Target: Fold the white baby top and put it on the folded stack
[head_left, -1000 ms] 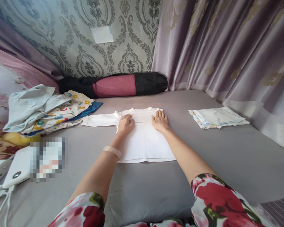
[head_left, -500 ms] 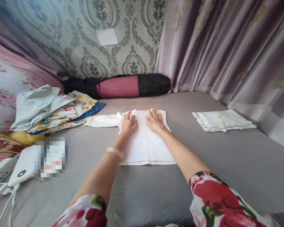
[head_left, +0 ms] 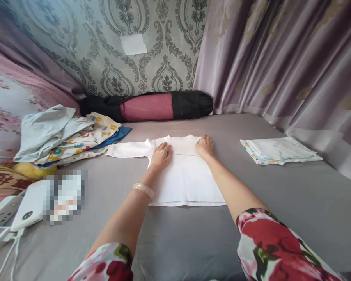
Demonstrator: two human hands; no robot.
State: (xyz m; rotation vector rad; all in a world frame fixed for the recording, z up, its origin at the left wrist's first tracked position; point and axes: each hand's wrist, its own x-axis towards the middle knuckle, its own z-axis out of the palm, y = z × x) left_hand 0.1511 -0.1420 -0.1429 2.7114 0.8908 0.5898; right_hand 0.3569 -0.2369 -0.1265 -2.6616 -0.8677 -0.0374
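A small white long-sleeved shirt (head_left: 181, 179) lies spread on the grey bed sheet. One sleeve stretches out to the left, while the other side lies folded across the chest. My left hand (head_left: 161, 156) rests on the upper left of the shirt, fingers extended and pressing the cloth. At the shirt's upper right edge, my right hand (head_left: 205, 146) has its fingers curled in on the fabric. Its fingertips are partly hidden. A pale bangle (head_left: 143, 190) circles my left wrist.
Folded clothes (head_left: 280, 150) lie to the right. On the left are a loose clothes pile (head_left: 55, 130), a white power bank (head_left: 31, 205), a power strip (head_left: 4, 210) and a blurred item. A black and pink rolled bag (head_left: 148, 106) sits along the wall.
My right hand has slid right from lying flat on the chest to the shirt's right edge, and its fingers have curled. My left hand has shifted slightly and still rests on the shirt.
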